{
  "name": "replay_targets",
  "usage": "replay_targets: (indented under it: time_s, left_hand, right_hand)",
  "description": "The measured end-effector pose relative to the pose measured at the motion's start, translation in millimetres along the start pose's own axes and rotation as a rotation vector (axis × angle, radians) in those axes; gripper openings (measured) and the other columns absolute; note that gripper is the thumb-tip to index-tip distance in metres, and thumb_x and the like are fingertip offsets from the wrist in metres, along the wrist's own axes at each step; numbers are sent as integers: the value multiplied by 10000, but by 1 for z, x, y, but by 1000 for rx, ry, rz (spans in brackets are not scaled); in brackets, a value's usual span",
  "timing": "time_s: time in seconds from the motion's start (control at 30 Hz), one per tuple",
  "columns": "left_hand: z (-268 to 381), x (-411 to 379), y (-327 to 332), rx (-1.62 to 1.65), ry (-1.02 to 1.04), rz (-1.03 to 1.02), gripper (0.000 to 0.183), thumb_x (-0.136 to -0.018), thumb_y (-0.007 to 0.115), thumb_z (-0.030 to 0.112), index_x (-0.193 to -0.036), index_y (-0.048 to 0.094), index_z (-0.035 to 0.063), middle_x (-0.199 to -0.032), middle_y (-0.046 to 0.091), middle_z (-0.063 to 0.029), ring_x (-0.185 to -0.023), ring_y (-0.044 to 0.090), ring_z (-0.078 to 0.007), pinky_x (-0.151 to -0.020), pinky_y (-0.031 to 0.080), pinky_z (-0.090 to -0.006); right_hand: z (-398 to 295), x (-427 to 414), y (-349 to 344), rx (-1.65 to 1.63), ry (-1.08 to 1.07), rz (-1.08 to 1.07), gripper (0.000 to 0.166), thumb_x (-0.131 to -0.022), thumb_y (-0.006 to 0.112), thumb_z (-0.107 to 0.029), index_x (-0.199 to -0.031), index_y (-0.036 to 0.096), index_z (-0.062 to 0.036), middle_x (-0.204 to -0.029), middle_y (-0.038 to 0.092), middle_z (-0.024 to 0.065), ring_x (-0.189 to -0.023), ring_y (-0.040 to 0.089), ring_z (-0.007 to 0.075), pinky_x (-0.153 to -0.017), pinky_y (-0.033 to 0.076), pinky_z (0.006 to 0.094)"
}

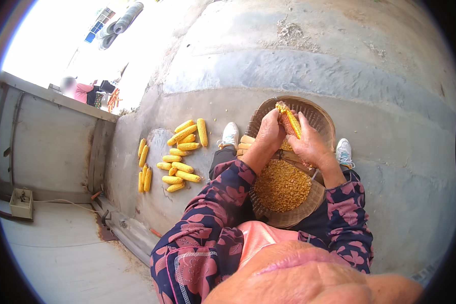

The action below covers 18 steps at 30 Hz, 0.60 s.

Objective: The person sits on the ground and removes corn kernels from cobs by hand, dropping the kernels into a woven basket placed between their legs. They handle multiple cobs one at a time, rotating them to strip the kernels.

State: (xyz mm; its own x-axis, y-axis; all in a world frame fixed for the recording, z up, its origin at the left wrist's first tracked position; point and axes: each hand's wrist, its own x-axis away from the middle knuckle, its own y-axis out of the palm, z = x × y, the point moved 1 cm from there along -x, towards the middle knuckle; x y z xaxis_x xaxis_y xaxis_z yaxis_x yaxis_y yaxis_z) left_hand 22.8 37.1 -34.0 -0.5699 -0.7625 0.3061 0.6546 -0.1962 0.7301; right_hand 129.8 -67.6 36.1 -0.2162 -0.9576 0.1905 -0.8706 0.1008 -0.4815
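Between my two hands is a partly shelled corn cob (290,121), yellow kernels left along one side and bare reddish core showing on the other. My left hand (269,131) grips its left side near the upper end. Around the lower right side, my right hand (309,142) holds the same cob. Beneath both hands stands a round woven basket (323,117) with a handle across its middle. Loose yellow corn kernels (283,186) fill its near half, and a few show in the far half under the cob. Pale shelled cobs (246,143) lie at the basket's left side.
Several whole ears of corn (182,167) lie on the concrete floor (395,197) to my left. My white shoes (230,133) flank the basket. Farther left are a wall (53,140) and an electrical box (21,203). Another person (83,92) is near orange-looking cobs (114,99).
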Motion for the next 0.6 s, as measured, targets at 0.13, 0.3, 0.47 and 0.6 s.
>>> replay_targets:
  time_s: [0.13, 0.3, 0.47, 0.6]
  left_hand:
    - [14, 5, -10, -245, -50, 96, 244, -996, 399, 159, -1040, 583, 6, -950, 610, -102, -865, 622, -222, -799, 553, -392]
    - [18, 11, -7, -462, -42, 118, 266, -997, 408, 170, -1075, 592, -5, -1009, 632, -124, -908, 645, -257, -806, 567, -444]
    - [13, 2, -19, -142, -108, 117, 273, -994, 432, 165, -1107, 599, -19, -1049, 647, -157, -958, 649, -289, -827, 556, -458]
    - [14, 1, -20, -154, -116, 105, 240, -992, 444, 145, -1079, 595, -20, -1046, 649, -154, -960, 648, -292, -834, 551, -451]
  right_hand:
    - [6, -4, 4, 107, -58, 7, 745, -866, 603, -224, -1505, 292, 3, -1101, 645, 329, -1037, 636, 464, -930, 494, 505]
    - [11, -5, -2, 298, -155, 0, 670, -858, 594, -195, -1449, 370, 28, -1022, 664, 307, -955, 666, 433, -854, 532, 505]
    - [3, 0, 7, 410, -129, 55, 682, -849, 618, -173, -1462, 374, -3, -990, 658, 279, -918, 659, 437, -825, 530, 514]
    - [3, -2, 6, 386, -127, 57, 674, -852, 618, -174, -1458, 377, -5, -991, 662, 274, -913, 664, 434, -811, 535, 520]
